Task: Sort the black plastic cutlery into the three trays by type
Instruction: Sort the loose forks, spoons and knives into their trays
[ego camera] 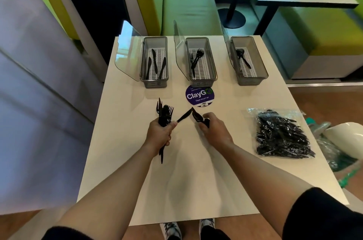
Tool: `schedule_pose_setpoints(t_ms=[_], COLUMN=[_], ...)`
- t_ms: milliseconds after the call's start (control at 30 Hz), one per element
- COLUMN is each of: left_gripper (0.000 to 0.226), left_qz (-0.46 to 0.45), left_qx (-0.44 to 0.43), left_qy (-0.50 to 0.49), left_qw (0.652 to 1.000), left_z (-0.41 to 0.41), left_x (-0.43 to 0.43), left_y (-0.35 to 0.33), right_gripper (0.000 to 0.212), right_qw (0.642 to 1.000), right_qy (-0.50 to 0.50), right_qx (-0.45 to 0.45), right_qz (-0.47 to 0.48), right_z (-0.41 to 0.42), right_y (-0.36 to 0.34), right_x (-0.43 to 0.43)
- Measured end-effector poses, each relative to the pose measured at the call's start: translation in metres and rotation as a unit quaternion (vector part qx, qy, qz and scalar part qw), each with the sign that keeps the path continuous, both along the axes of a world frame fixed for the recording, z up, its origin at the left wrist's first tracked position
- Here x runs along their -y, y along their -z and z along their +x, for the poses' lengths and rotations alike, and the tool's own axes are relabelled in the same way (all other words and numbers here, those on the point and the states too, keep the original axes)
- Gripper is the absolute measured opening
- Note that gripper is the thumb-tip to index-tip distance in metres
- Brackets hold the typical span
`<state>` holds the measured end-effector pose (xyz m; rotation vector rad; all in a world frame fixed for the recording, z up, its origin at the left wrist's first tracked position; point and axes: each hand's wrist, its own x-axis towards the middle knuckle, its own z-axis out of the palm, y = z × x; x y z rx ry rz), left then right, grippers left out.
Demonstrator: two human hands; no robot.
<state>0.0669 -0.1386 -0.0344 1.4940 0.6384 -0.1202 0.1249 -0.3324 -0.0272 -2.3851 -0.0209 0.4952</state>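
Centrally, a bundle of cutlery (165, 115) is gripped in the left hand (159, 134); a black piece (197, 116) is pinched by the right hand (215, 130). Above, the knife tray (155, 83), fork tray (202, 83) and spoon tray (248, 82) are ranged; a cutlery bag (281, 135) is seen at right.

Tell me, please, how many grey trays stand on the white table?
3. They stand in a row at the far edge of the table: the left tray with knives, the middle tray with forks, the right tray with spoons. None seems hidden.

Black short sleeves (324, 218), pale sneakers (170, 230)
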Motion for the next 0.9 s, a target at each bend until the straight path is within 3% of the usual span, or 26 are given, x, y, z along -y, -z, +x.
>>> schedule_pose_setpoints(t_ms=[100, 200, 333, 600, 833, 900], left_gripper=[0.026, 0.024, 0.019, 0.020, 0.009, 0.008], left_qz=[0.046, 0.131, 0.177, 0.320, 0.377, 0.393], left_qx=[-0.002, 0.015, 0.004, -0.024, -0.047, -0.060], left_qy=[-0.004, 0.002, 0.007, 0.118, 0.153, 0.165], left_qw=[0.999, 0.991, 0.984, 0.940, 0.912, 0.903], left_z=[0.001, 0.004, 0.008, 0.016, 0.026, 0.031], left_x=[-0.008, -0.015, -0.016, -0.007, -0.003, -0.002], left_y=[0.000, 0.001, 0.003, 0.001, 0.000, -0.002], right_gripper=[0.024, 0.022, 0.020, 0.030, 0.007, 0.012], right_qw=[0.999, 0.996, 0.992, 0.993, 0.986, 0.984], right_qy=[0.036, 0.078, 0.106, 0.093, 0.106, 0.112], right_qx=[-0.001, -0.007, -0.007, -0.011, -0.046, -0.058], right_qz=[0.020, 0.046, 0.070, 0.073, 0.121, 0.126], right_z=[0.010, 0.018, 0.030, 0.053, 0.060, 0.061], right_y=[0.002, 0.001, 0.002, 0.004, 0.014, 0.015], right_x=[-0.016, -0.030, -0.036, -0.041, -0.039, -0.039])
